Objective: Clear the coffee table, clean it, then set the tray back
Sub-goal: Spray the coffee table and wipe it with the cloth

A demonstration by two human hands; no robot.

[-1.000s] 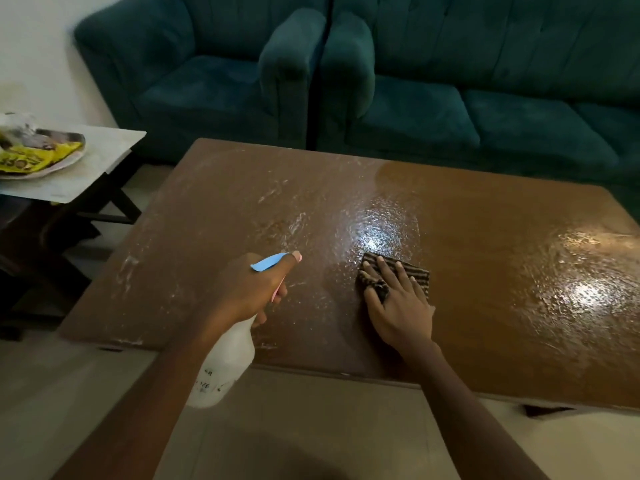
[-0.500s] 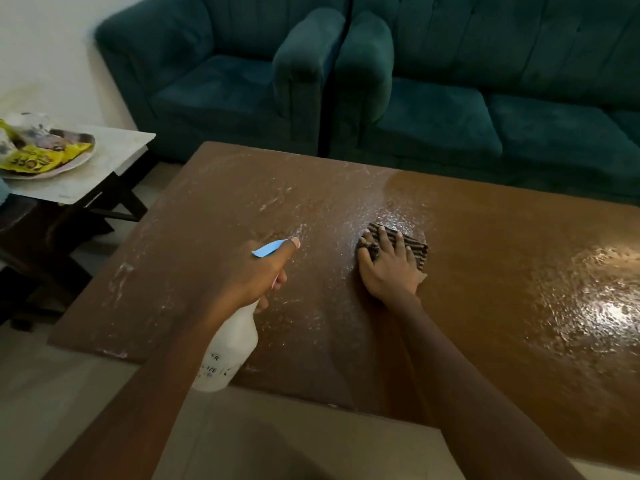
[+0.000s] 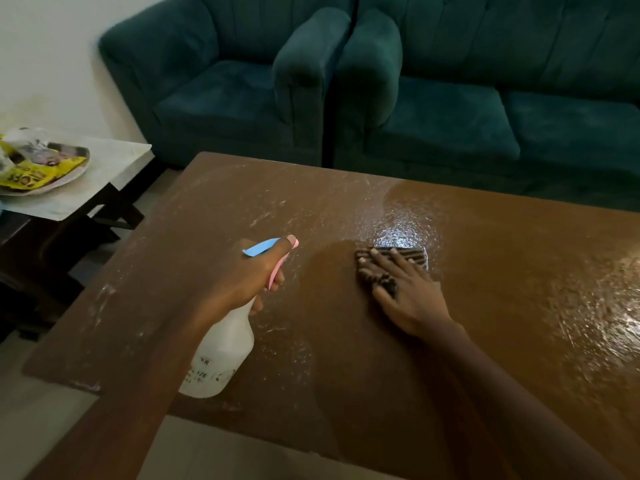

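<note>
Coffee-table bench cleared of objects; step in hand is the cleaning. Right hand flat, fingers spread, pressing a dark striped cloth onto the bench top near its middle: palm-down hold, not a fist. Left hand clenched around the neck of a white spray bottle, forefinger along the blue-and-pink trigger head, nozzle aimed over the bench; bottle body hangs above the near edge, not resting on it. No spray visible leaving the nozzle. Surface: wet glare just beyond the cloth and at far right; a smooth wiped patch directly left of the cloth; pale streaks and speckle across the left half, from the far edge down to the near left corner. Tray, loaded with a yellow packet and other wrappers, sits on the small side bench at left, well apart from the work area. Judgement: cleaning roughly half complete; the left half appears untreated. Next move calls for carrying the cloth leftward through the streaked zone under firm flat pressure, overlapping passes, with more spray ahead of it if residue drags. Tray return is not yet due.
</note>
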